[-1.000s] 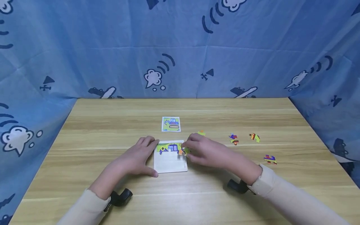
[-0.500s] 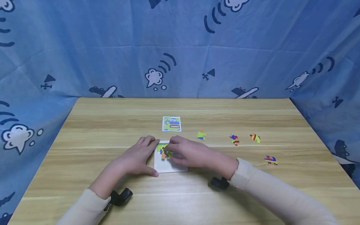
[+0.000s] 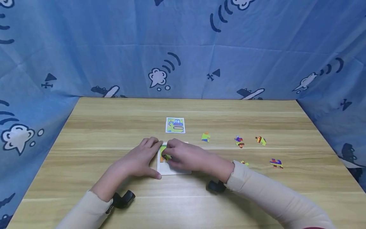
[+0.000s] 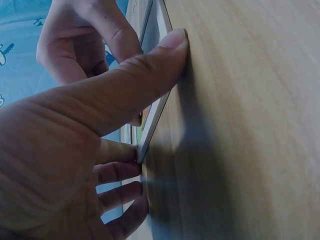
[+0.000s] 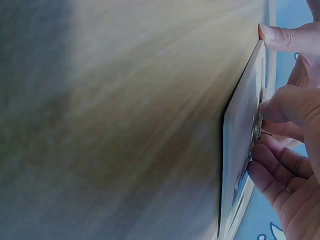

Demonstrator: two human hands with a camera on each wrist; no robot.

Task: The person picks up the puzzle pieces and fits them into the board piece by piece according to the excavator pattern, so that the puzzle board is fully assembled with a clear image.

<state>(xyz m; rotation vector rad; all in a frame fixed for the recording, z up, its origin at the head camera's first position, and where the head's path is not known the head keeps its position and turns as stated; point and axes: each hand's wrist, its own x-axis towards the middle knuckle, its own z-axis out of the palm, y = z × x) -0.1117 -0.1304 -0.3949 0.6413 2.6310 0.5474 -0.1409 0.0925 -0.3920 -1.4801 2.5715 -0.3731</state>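
My left hand (image 3: 141, 162) rests at the left side of a white puzzle tray (image 3: 175, 172). Its fingertips touch the far left corner and its thumb (image 4: 170, 47) lies straight at the near left corner. Over the tray's upper left part, my right hand (image 3: 184, 156) pinches a jigsaw piece (image 3: 166, 156) coloured green with some orange. That hand hides most of the picture pieces lying along the tray's far side. In the right wrist view the fingertips (image 5: 270, 107) are close against the tray's face; whether the piece lies flat cannot be told.
A small printed card (image 3: 175, 125) with a digger picture lies beyond the tray. Loose jigsaw pieces are spread to the right: a green one (image 3: 206, 137), a purple-red one (image 3: 239, 142), a red-green one (image 3: 260, 140), a purple-yellow one (image 3: 276, 163). Another piece (image 3: 244, 163) shows beside my right forearm.
My right hand has moved left across the tray, carrying the jigsaw piece from its right side to its left. Pieces formerly behind the arm now show. My left hand has stayed put.
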